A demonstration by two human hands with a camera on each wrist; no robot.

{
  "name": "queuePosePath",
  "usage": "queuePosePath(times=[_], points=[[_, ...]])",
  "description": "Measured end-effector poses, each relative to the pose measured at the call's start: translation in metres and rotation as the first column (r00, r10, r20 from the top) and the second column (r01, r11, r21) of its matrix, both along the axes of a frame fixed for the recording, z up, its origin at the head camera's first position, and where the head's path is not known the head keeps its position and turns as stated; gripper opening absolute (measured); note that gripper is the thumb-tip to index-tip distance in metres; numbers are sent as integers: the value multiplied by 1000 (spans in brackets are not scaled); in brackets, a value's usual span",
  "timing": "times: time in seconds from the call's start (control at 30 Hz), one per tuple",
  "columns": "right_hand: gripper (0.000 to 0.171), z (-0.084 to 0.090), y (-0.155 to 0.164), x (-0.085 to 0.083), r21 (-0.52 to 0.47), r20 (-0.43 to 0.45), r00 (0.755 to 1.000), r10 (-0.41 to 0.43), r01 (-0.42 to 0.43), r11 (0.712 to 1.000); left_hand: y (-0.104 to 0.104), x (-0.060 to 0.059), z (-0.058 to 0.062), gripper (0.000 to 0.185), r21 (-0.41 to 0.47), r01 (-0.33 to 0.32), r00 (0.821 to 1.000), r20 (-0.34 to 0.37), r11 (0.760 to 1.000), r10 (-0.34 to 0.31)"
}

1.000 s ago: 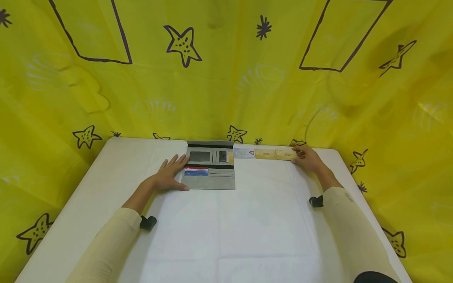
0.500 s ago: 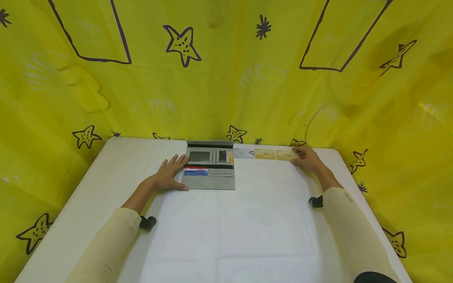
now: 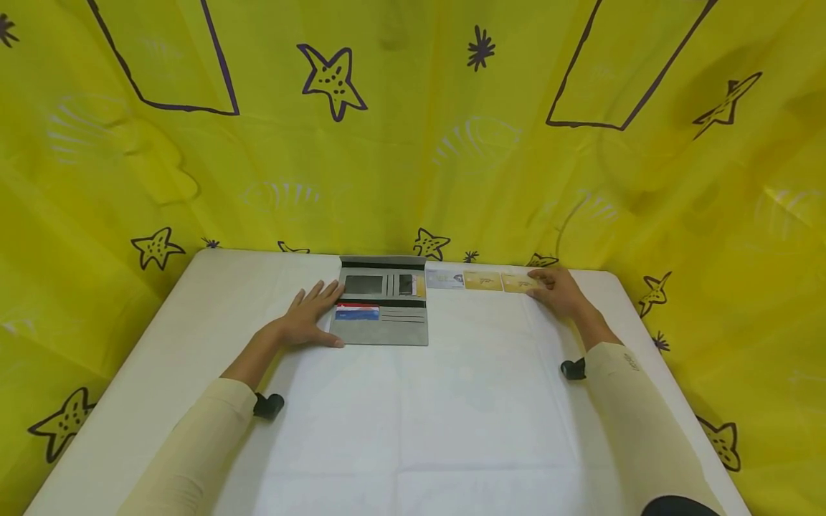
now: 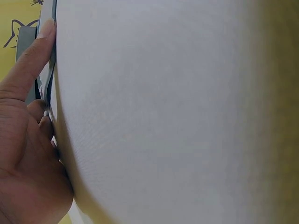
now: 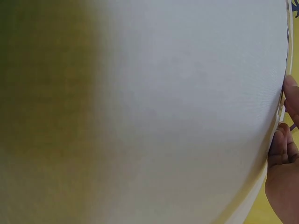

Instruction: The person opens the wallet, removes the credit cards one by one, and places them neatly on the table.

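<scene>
Head view: an open grey wallet is laid flat near the table's far edge, long axis across the view; a red-white-blue card is tucked in its lower left slot. The left hand is laid flat with straight fingers against the wallet's left edge, nothing clamped. Three cards are lined up in a row just right of the wallet, long axes along the row: a grey card, a gold card, and an end card, also gold. The right hand is on the end card's right side, fingertips touching it; a pinch can't be confirmed. The end card lies to the left of that hand, so the right hand is by far the nearer. No print is legible. Left wrist view: a straight finger is seen along the wallet edge; the rest is white tabletop. Right wrist view: only curled fingertips at the frame's right edge, a thin card edge beside them; the grip can't be resolved.
</scene>
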State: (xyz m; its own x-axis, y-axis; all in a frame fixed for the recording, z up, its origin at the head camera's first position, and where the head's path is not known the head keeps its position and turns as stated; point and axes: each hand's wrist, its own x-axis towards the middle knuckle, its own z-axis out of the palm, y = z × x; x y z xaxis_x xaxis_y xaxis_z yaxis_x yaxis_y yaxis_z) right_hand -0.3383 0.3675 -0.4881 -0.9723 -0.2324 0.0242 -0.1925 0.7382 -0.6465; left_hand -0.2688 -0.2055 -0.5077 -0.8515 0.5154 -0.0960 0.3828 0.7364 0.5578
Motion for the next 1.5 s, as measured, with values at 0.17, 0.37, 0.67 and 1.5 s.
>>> queuePosePath(times=[0.17,0.37,0.67,1.5], points=[[44,0,-1,2,-6,-6,1000,-11,11,1000,-2,1,-2,123,25,13,1000,-8,1000,-13],[43,1,-3,3,-10,-14,1000,-10,10,1000,-1,1,0,123,4,9,1000,-9,1000,-9],[43,-1,-2,2,-9,6,1000,-18,18,1000,5,6,12,121,7,-7,1000,12,1000,7],[47,0,-2,3,-13,17,1000,-3,3,1000,3,4,7,121,0,-7,1000,12,1000,7]])
